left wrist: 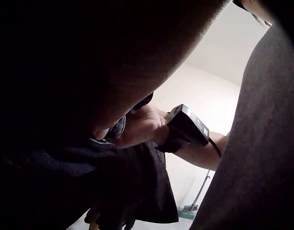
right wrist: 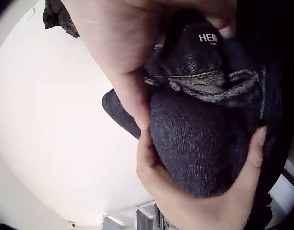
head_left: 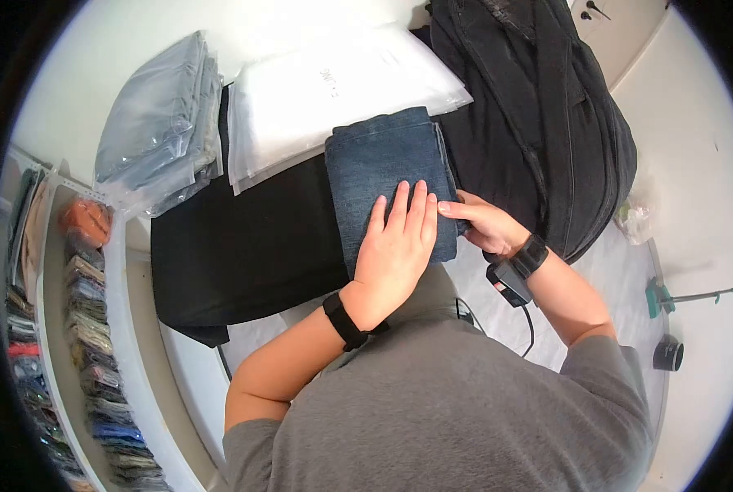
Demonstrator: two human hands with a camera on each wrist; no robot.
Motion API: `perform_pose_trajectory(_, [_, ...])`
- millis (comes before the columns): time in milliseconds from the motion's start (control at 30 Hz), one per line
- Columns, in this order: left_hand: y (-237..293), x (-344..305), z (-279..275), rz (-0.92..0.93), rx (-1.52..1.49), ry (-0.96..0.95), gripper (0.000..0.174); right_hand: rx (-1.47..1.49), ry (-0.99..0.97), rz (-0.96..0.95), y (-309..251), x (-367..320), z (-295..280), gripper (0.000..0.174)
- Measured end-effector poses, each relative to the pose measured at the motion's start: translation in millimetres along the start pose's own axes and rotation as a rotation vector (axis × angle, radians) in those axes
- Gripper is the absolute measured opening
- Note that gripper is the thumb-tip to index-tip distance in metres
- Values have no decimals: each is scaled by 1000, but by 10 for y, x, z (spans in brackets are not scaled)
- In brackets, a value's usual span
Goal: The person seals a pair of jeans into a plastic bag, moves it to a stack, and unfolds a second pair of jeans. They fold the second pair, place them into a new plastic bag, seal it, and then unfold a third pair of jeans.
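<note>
Both your left hand (head_left: 392, 262), laid flat on top, and your right hand (head_left: 489, 227), pinching the right edge, meet on the folded jeans (head_left: 379, 152); these lie just ahead on the black cloth (head_left: 247, 250), long axis running away from you; both hands touch the nearer half.

Our head view is bright, with glare on the white packet (head_left: 301, 107), the shelf (head_left: 130, 328) at left bowed, and black corners. In the left wrist view we lose the left side to near-black against the bright wall (left wrist: 204, 86); in the right wrist view, dim denim (right wrist: 195, 139) shows its weave.
</note>
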State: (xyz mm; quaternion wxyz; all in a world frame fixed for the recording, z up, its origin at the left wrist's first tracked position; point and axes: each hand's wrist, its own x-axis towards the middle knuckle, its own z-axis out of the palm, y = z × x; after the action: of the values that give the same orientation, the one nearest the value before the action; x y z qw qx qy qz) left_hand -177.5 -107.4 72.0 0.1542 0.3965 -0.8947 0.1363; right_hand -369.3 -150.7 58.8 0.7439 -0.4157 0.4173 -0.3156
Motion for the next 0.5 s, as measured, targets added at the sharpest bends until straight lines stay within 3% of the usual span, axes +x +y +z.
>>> perform_pose_trajectory(33, [-15,1,2,24,-6,8,88,-14,50,79,-34,-30,-15,76])
perform_pose_trajectory(133, [-57,12,71,22,-44,14,85,-125,93,178,-214,30,-10,71])
perform_pose_trajectory(300, [-87,0,119,-6,-92,69,81,-157,-29,100,-300,151,75,68])
perform_pose_trajectory(400, [-138,1,64,13,-111,80,73,-169,136,92,-98,193,-37,58])
perform_pose_trajectory(467, [-316,26,-126,133,-806,52,62,-64,74,-23,-83,119,22,50])
perform_pose_trajectory(500, [-431,14,-247,78,-1062,168,51,-26,74,-51,-58,89,41,52])
